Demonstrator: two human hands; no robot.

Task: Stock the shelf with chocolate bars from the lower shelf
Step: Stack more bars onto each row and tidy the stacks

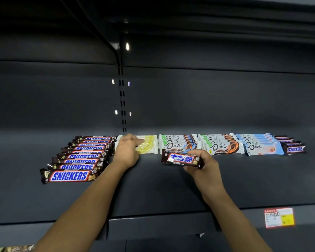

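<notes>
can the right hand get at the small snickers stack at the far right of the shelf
Probably yes: the shelf in front of the Dove stacks lies bare, so nothing blocks the way to the small Snickers stack. But the right hand grips a Snickers bar, so it isn't free to grab.

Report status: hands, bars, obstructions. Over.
Left hand grips the yellow-white bar at its left end. Right hand holds a Snickers bar in front of the Dove stack. Nothing blocking the shelf.

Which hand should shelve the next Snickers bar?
Right: the right hand grips a Snickers bar just above the shelf, while the left hand is occupied at the yellow bar.
</notes>
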